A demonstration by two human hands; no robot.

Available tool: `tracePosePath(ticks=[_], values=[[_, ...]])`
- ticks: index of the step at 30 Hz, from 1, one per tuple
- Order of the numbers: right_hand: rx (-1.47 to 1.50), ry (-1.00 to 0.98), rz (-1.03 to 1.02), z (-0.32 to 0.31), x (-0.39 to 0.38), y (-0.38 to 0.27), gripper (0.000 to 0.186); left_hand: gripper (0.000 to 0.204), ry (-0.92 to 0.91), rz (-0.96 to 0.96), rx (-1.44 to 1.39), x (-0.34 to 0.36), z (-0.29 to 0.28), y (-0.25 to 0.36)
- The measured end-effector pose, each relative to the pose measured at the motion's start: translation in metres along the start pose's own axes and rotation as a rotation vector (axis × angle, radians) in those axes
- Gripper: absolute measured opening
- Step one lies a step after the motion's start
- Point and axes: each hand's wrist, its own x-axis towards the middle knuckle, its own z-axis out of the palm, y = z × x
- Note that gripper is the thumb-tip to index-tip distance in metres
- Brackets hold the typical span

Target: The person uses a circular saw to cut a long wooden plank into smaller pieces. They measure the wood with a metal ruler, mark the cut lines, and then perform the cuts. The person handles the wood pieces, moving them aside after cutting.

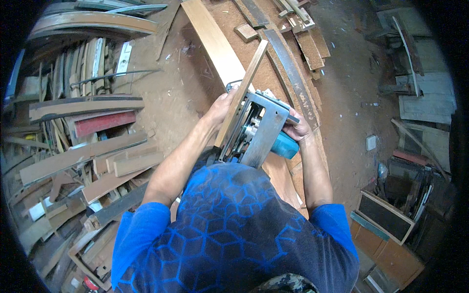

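Observation:
A power tool that looks like a circular saw [266,128] is held in front of my chest, its grey metal base plate facing up and its teal motor housing at the right. Through the slot in the plate, metal parts show. A narrow wood strip [243,93] lies slantwise along the plate's left side; I cannot tell if it is fastened. My left hand [223,108] is closed at the strip's left edge, fingers partly hidden behind it. My right hand [299,128] is closed round the saw's right side, by a dark lever-like part.
A pale plank [212,39] lies ahead on a brown workbench [267,58]. A long dark curved piece [291,68] and a small wood block [245,33] rest there too. Stacked boards [88,107] fill the left floor. A framed dark panel [386,215] stands at the lower right.

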Motion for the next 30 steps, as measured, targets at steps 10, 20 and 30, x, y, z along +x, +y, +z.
tracePosePath(ticks=[10, 20, 30], values=[[-0.198, 0.224, 0.005, -0.021, -0.012, -0.005, 0.031, 0.05, 0.071, -0.017, -0.004, 0.003, -0.006, -0.01], [-0.377, 0.421, -0.051, -0.062, -0.021, -0.009, 0.032, 0.045, 0.066, 0.047, -0.056, 0.003, -0.012, -0.01], [-0.122, 0.162, -0.008, -0.004, -0.003, 0.0, 0.044, 0.041, 0.102, 0.069, -0.076, -0.003, -0.004, -0.002]])
